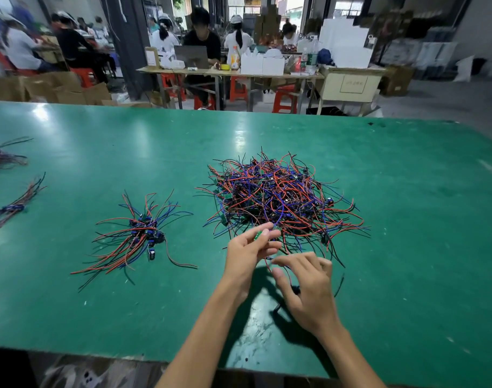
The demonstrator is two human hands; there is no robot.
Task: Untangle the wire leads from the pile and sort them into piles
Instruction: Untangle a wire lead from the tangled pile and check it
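left hand (249, 249) is seen at the near edge of the tangle (281, 200), fingers curled, a small green board (258, 235) pinched between thumb and fingertips. right hand (309, 287) is held just beside it, thumb and forefinger closed on a thin red lead (268, 266) that runs up toward the left hand; the other fingers are loosely spread.

going left to right: two small bundles (7, 189) are noted at the far left edge, partly cut off and blurred. a sorted pile (144, 236) lies left of centre, its leads fanned out roughly one way, well apart from the tangle. the tangle, red, blue and black leads with small boards among them, sits right of centre and is by far the largest heap.

step in hand, as judged: one lead set is being drawn free of the tangle's near edge. sorting is judged to be at an early stage, given how much is left unsorted. the next move would call for the red lead to be followed along its length and eased out from under crossing wires, not jerked, lest neighbours be dragged along; the freed piece would then be carried left to the sorted pile.

surface: a green table (407, 275), glossy, scuffed and flecked with pale marks near the front edge. room: a workshop, with seated workers, red stools, cardboard boxes and white cartons seen at the benches behind.
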